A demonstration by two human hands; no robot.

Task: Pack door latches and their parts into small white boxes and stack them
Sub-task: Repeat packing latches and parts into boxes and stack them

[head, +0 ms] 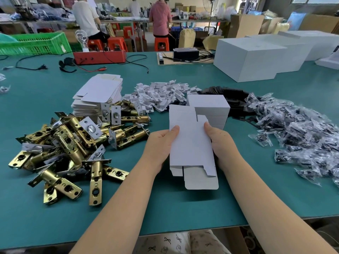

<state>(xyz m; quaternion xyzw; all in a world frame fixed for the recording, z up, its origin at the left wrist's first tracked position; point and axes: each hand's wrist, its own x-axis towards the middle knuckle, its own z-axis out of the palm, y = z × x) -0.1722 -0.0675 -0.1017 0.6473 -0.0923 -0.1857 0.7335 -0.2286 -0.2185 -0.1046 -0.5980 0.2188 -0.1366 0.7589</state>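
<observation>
At the far left of your green counter (45, 213) you have a green plastic crate (34, 43), with a red tray (100, 56) beside it carrying a clear bulb (81, 38), and black cables (31, 66) trailing in front. Further right sits a black device (185, 53) on a board, and behind the counter two people are seated on orange stools (161, 44).

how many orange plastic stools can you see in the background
4 at least. One stool under the seated person in the white shirt, one just right of it, one further back between the two people, one under the person in pink. Others may be hidden.
</observation>
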